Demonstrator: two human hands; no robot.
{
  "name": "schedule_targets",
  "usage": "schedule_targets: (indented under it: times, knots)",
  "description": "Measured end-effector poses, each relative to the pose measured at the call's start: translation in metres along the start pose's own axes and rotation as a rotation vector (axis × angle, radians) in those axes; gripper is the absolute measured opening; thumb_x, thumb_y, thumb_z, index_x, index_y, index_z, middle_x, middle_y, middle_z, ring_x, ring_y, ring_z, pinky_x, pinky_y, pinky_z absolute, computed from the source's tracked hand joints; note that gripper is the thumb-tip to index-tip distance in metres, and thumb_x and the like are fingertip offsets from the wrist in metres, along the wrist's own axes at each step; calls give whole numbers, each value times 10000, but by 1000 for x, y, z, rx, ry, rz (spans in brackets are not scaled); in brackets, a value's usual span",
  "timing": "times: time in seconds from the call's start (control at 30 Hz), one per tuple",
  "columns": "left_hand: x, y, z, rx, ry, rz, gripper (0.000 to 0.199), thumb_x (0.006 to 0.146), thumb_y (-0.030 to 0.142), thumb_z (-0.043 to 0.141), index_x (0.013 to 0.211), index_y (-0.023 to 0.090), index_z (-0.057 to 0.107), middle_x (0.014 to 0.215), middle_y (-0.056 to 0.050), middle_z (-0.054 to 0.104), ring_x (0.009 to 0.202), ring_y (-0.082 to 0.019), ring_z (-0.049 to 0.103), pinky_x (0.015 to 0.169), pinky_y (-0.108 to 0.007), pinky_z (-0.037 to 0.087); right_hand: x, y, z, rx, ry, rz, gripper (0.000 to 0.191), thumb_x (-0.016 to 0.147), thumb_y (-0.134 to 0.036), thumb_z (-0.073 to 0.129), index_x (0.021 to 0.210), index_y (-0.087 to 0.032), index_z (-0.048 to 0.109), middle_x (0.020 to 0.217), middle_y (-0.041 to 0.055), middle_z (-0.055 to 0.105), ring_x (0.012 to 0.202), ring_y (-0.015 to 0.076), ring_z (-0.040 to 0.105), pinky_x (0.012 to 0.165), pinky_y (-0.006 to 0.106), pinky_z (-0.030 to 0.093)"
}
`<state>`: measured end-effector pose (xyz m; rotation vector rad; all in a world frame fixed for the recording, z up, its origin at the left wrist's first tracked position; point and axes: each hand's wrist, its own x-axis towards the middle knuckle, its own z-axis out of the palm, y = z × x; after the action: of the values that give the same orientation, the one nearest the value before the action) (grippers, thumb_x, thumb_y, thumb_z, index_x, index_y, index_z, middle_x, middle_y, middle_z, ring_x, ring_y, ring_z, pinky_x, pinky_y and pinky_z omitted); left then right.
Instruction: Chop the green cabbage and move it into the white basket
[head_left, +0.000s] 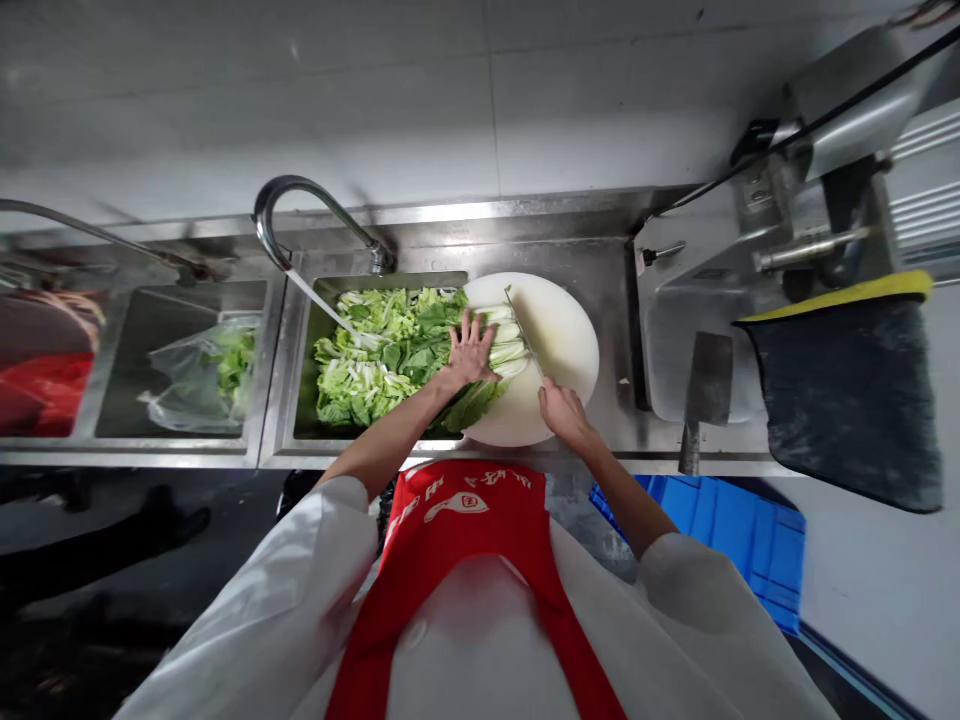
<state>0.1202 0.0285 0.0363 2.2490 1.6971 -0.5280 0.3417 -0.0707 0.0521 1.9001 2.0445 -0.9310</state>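
A round white cutting board lies beside the sink, partly over its right edge. On its left side are leafy greens with pale stems. My left hand lies on these greens, fingers spread. My right hand is closed round the handle of a knife, whose blade stands at the cut ends of the stems and points away from me. Cut greens fill much of the sink left of the board. A faucet runs water onto them.
Further left, a second sink holds a clear plastic bag of greens, and a red bag lies beyond. At right are a cleaver and a dark cloth with a yellow edge. A blue crate stands below the counter.
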Motion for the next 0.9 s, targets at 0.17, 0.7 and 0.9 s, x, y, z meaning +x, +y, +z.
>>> schedule_targets:
  times: [0.17,0.7,0.9]
  knots:
    - [10,-6,9,-22,-53,19,1444,625,716,840,1711,156,71,1739,-229,-123,1587,-525,-36,1232,-708,109,1,-4,10,-20,-12,-23,452,1115,-275,245,1456,-69,459,1119,202,737,1051,288,710,932,338,460]
    - [30,-10,-5,-52,-100,-92,1490,588,646,893,1713,203,24,1742,-233,93,1591,-510,-7,1239,-691,136,3,3,7,-7,0,-14,398,1108,-285,275,1358,-110,532,1056,171,744,987,273,715,868,319,458]
    - [31,-20,-1,-66,-110,3,1454,642,720,833,1710,151,26,1743,-248,46,1589,-516,5,1240,-695,110,1,4,-1,-20,25,-4,338,1113,-293,313,1290,-140,557,1052,153,752,975,256,723,846,303,456]
